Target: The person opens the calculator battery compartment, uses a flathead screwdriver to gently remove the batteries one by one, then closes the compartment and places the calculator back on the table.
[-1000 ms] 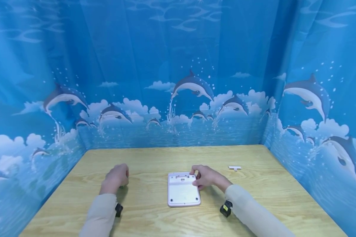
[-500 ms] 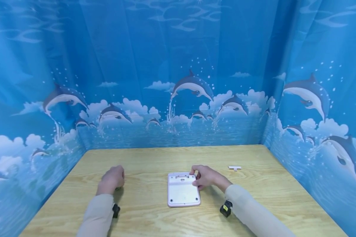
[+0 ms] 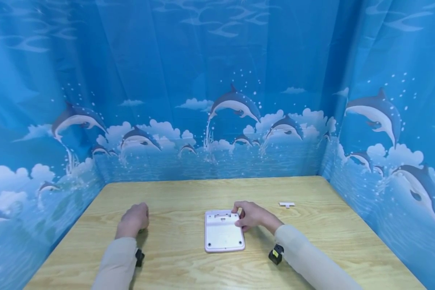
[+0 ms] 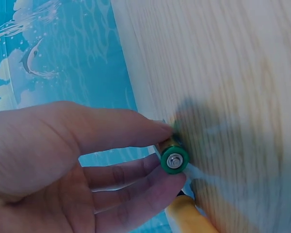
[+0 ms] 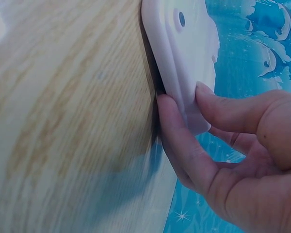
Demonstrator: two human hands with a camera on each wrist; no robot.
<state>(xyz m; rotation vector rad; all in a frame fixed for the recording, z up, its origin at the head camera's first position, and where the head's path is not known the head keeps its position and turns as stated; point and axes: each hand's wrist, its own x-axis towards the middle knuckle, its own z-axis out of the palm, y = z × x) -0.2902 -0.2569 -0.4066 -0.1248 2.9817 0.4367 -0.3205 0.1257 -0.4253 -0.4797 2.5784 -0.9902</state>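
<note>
A flat pinkish-white calculator [image 3: 224, 235] lies back side up on the wooden table, with small dark feet and an uncovered battery slot [image 3: 222, 219] near its far edge. My right hand [image 3: 253, 215] grips its right side by the far corner. In the right wrist view the thumb [image 5: 233, 111] is on the back and fingers reach under the edge [image 5: 157, 58]. Left of the calculator, my left hand [image 3: 133, 220] pinches a green-ended battery [image 4: 174, 159] between thumb and fingers, just above the table. The head view hides the battery behind the hand.
A small white T-shaped cover [image 3: 286, 204] lies on the table [image 3: 181, 193] beyond my right hand. Blue dolphin-print curtains [image 3: 159, 153] border the table at the back and sides. An orange shape [image 4: 191, 216] of unclear kind shows below the left fingers.
My left hand has drifted left, away from the calculator, and slightly toward me. The right hand and the calculator have stayed in place.
</note>
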